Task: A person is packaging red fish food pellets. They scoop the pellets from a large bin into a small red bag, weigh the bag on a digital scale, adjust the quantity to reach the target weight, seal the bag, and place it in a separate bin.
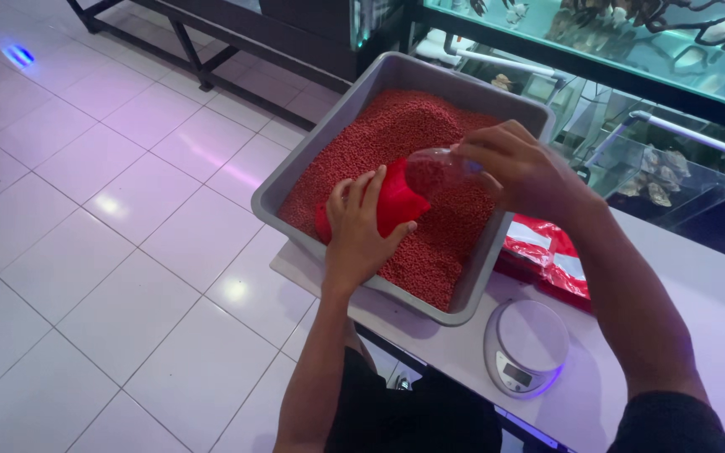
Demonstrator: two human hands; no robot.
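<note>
From the head camera, the left hand (361, 225) wraps its fingers around a red pouch (396, 204) held over the red pellets (396, 134) in a grey tub (362, 92). The right hand (518, 168) grips a clear scoop (434, 172). The scoop lies nearly level, its mouth pointing left toward the pouch's opening. A round scale (530, 340) sits near the tub.

The scene is lit brightly and evenly from overhead, with a violet tint – round glare spots are mirrored in the glossy floor tiles (111, 277). A blue glow is seen at the upper left. Soft shadows are cast under the grey tray (295, 168); slight softness is noted at the edges.
</note>
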